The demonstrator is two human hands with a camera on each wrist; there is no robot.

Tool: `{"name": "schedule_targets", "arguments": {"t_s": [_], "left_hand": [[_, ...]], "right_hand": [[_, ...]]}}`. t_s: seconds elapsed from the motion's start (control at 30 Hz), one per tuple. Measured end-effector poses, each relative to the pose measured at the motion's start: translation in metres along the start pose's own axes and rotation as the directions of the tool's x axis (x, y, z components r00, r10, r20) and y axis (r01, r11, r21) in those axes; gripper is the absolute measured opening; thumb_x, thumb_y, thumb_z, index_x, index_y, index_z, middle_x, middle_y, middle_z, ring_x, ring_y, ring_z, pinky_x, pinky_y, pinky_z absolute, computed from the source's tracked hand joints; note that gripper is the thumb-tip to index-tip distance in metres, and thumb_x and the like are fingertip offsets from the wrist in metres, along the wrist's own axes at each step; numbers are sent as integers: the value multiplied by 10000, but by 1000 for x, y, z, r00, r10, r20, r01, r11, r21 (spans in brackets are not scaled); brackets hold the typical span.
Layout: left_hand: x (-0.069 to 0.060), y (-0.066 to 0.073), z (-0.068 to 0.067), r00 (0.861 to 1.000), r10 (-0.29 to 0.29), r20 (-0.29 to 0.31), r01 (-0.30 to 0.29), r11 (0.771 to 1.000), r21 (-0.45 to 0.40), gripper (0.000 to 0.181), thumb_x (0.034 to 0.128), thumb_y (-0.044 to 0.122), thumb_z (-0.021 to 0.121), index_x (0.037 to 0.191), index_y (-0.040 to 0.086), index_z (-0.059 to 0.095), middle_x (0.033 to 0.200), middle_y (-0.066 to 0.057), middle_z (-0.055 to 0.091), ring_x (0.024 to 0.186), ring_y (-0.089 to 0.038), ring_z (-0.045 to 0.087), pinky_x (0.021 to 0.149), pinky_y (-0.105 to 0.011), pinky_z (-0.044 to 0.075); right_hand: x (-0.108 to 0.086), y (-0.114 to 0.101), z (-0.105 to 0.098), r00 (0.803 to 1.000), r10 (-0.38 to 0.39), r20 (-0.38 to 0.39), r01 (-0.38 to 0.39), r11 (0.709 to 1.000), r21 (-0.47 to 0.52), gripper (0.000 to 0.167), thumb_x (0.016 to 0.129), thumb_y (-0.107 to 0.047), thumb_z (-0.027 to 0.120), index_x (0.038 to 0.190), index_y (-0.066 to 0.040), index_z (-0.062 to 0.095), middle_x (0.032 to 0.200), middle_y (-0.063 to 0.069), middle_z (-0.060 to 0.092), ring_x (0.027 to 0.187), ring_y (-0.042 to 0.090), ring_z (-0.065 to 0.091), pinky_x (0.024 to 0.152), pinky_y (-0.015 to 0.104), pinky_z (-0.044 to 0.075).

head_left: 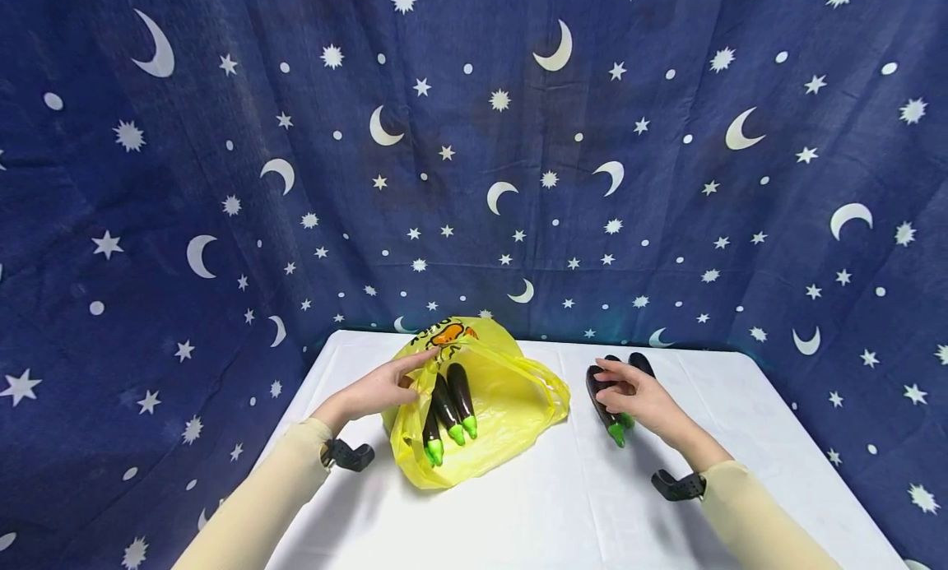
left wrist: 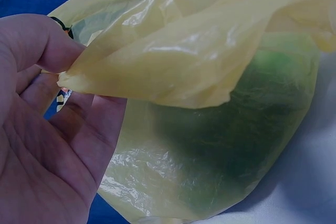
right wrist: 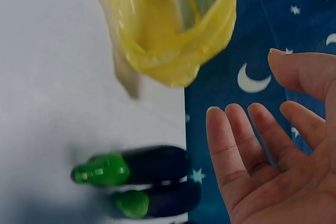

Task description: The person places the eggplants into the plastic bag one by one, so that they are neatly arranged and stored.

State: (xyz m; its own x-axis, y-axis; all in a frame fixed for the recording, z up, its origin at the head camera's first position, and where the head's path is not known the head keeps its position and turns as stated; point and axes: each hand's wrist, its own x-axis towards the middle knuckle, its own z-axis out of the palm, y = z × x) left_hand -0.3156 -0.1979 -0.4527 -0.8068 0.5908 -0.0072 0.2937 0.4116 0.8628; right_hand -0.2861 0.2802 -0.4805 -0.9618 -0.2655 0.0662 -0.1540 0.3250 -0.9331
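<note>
Cream fabric sleeves (head_left: pixel 255 496) reach forward; the left hand (head_left: pixel 376 389) pinches the yellow plastic bag (head_left: pixel 511 393), probably holding it open around glossy, oblong, green-capped dark eggplants (head_left: pixel 445 404); the right hand (head_left: pixel 646 401), fingers apart, hovers by other eggplants (head_left: pixel 608 415).

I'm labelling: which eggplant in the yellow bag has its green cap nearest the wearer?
Head view: the leftmost bagged eggplant; its green cap sits closer than the other two caps.

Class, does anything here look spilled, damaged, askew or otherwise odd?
Nothing stands out. The crinkled, yellow plastic bag sags, but that suits thin film whose rim the left hand pinches. Three long, dark eggplants with green caps show inside; similar loose eggplants lie near the right hand on the white-covered table, none visibly damaged.
</note>
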Motion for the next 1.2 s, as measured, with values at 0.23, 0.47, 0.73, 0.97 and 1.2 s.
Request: {"name": "schedule_targets", "arguments": {"t_s": [0.23,0.47,0.73,0.97,1.2], "left_hand": [[-1,1,0,1000,-12,1,12,1000,-3,844,889,9,632,1632,231,300,1662,-50,287,1456,-329,350,1124,-511,363],[-2,2,-1,1000,-28,-4,28,1000,4,831,895,26,636,1629,240,310,1652,-69,310,1449,-322,363,1126,-517,365],[-2,2,-1,1000,-13,-2,13,1000,0,836,890,13,633,1631,221,305,1651,-87,308,1437,-347,380,1128,-514,361],[-1,-2,-1,1000,-2,4,2,1000,-15,840,887,21,644,1629,229,309,1656,-80,296,1456,-338,350,1133,-517,352],[-1,-1,0,1000,-12,4,12,1000,-22,844,888,14,641,1631,233,304,1658,-87,289,1459,-321,345,1133,-503,356]], "right_hand": [[1,9,-20,998,21,-56,-23,999,-45,714,945,-120,720,1547,44,370,1405,333,494,1016,121,620,812,355,584],[-1,16,-38,996,50,-76,-57,994,-90,742,958,-149,709,1557,62,327,1436,350,457,1071,123,594,862,424,574],[1,25,-51,988,98,-117,-114,984,-135,753,977,-187,694,1564,72,300,1448,348,446,1176,333,568,848,410,580],[5,30,-60,977,150,-151,-172,974,-148,763,988,-185,678,1575,72,263,1467,356,425,1250,450,513,850,383,580],[7,32,-67,975,158,-157,-183,971,-156,811,985,-243,689,1588,59,239,1474,367,412,1185,400,584,859,403,575]]}}
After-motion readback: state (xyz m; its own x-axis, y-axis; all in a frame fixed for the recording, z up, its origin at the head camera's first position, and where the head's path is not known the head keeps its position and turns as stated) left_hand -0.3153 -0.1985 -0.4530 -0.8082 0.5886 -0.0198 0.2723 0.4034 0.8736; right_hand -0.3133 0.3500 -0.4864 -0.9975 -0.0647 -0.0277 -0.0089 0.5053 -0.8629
